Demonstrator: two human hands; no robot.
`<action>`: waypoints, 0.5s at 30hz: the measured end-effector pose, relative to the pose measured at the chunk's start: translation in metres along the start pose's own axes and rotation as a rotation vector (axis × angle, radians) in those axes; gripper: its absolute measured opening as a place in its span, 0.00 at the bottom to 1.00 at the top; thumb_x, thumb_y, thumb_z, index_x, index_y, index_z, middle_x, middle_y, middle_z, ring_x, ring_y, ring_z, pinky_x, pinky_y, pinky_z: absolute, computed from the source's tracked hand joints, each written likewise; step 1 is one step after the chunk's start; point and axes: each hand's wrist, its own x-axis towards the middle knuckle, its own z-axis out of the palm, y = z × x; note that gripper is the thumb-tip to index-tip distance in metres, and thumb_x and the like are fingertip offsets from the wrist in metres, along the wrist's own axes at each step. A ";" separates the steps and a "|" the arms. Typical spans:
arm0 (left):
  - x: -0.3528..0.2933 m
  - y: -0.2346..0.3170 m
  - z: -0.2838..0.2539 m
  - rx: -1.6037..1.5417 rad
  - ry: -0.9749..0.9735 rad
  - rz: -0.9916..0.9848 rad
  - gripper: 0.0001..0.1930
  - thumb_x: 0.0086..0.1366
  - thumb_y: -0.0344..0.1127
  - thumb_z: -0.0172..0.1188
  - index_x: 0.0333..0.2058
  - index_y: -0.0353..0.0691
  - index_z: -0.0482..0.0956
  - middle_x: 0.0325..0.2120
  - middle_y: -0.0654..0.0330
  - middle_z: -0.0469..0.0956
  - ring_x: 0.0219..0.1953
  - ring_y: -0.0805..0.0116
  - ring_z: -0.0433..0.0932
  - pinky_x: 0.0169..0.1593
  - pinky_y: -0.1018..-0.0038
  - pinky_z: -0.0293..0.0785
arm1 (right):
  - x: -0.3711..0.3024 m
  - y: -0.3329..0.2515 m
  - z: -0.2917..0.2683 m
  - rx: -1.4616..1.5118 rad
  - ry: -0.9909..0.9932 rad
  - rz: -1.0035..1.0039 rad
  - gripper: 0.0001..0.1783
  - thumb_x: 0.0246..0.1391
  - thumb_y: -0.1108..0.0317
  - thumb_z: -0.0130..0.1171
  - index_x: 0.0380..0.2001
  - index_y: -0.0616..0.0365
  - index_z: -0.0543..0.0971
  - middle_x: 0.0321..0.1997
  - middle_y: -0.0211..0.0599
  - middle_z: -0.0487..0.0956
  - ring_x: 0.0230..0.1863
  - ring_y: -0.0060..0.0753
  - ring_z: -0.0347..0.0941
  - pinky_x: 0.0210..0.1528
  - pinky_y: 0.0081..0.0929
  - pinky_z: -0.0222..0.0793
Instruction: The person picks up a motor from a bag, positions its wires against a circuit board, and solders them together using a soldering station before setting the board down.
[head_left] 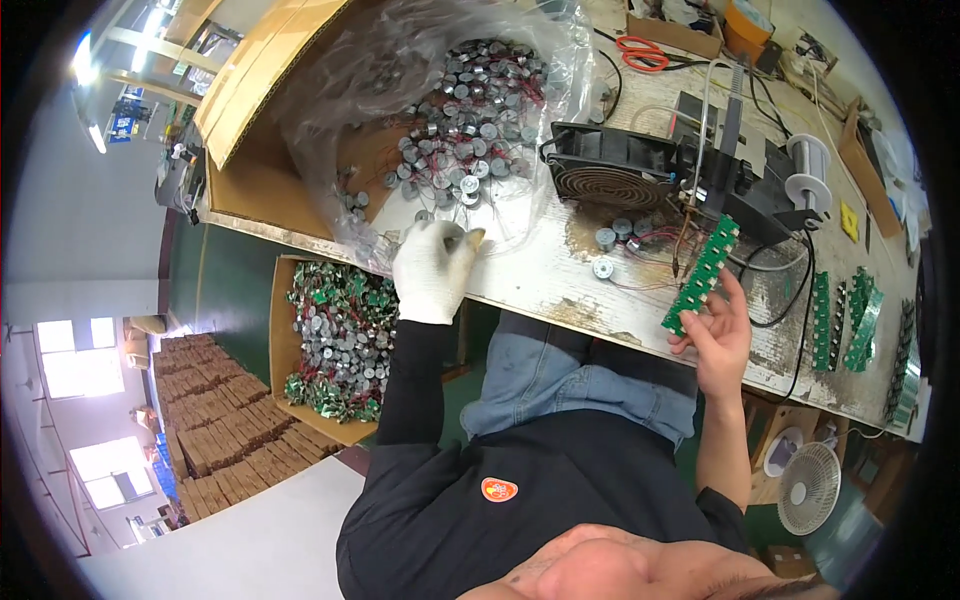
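My right hand [718, 335], bare, grips the lower end of a long green circuit board strip [702, 278] between thumb and fingers. The strip's upper end is beside the thin metal tip of a soldering fixture [688, 225]. My left hand [432, 272] wears a white glove and rests at the table's front edge by the plastic bag. Its fingers curl in, and whatever is between them is too small to make out. Just beyond it lies a heap of small round silver motors [470, 150] with red wires. A few motors [606, 238] lie near the fixture, one white-faced motor [602, 268] in front.
A clear plastic bag [350, 90] spreads from a cardboard box [265, 200]. Below the table stands a carton of wired boards and motors [340, 340]. A black fan [612, 170], solder spool [808, 165], red scissors [642, 54] and more green strips [862, 325] occupy the table.
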 end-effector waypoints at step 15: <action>0.044 -0.013 -0.002 0.138 0.026 0.047 0.19 0.54 0.45 0.66 0.37 0.36 0.81 0.32 0.50 0.80 0.36 0.55 0.79 0.40 0.67 0.73 | 0.000 0.002 -0.003 -0.024 -0.005 0.002 0.38 0.51 0.84 0.56 0.64 0.65 0.54 0.44 0.46 0.75 0.27 0.24 0.76 0.24 0.18 0.77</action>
